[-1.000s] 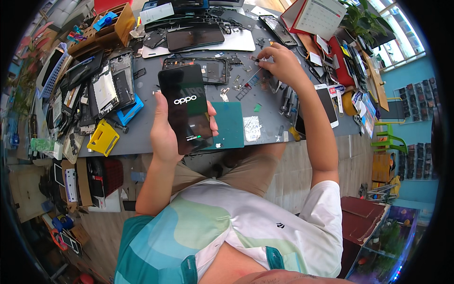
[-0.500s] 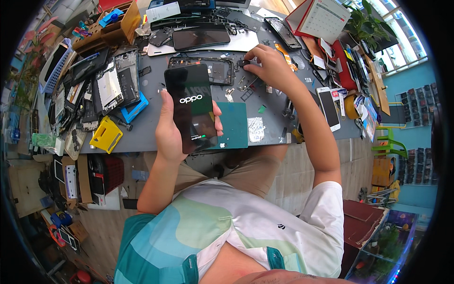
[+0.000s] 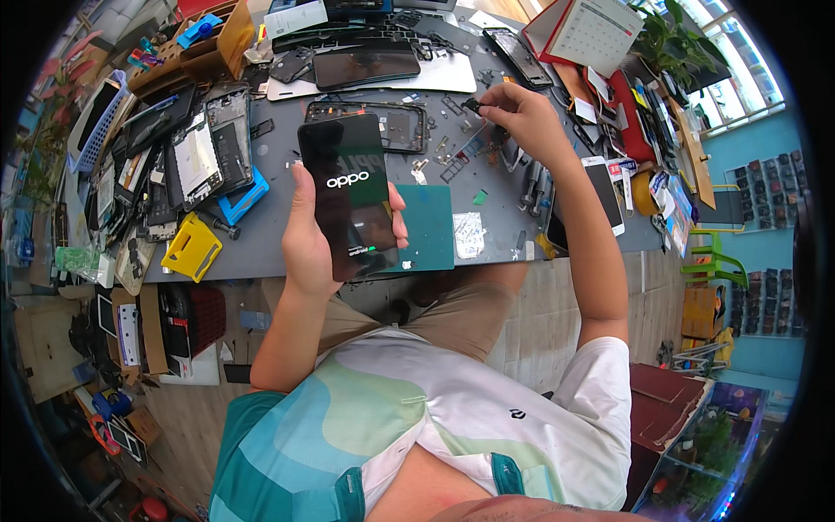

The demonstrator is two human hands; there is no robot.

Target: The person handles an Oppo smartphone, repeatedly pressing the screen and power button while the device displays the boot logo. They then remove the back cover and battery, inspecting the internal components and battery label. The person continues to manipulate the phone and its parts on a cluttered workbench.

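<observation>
My left hand point(image 3: 308, 233) is wrapped round a black smartphone point(image 3: 350, 213), held upright above the table's near edge. A start-up logo glows on its dark screen. Just behind the phone lies an empty-looking phone frame point(image 3: 424, 130), partly covered by it. To the right, my right hand point(image 3: 529, 126) pinches a small black part point(image 3: 472, 105) between thumb and fingertips, over the scattered bits; it looks like a little phone component, too small to name. Under and beside the phone is a green mat point(image 3: 428, 228).
Stacked phone parts point(image 3: 217, 157) crowd the left, near a yellow holder point(image 3: 192, 247) and a blue one point(image 3: 244, 198). At the back lie a dark screen point(image 3: 365, 67) and a desk calendar point(image 3: 591, 35). A white phone point(image 3: 602, 191) rests right, partly behind my forearm. Screwdrivers point(image 3: 533, 187) lie nearby.
My right hand has moved right and slightly away from the phone frame, carrying the small black part with it. The left hand and the smartphone are almost still.
</observation>
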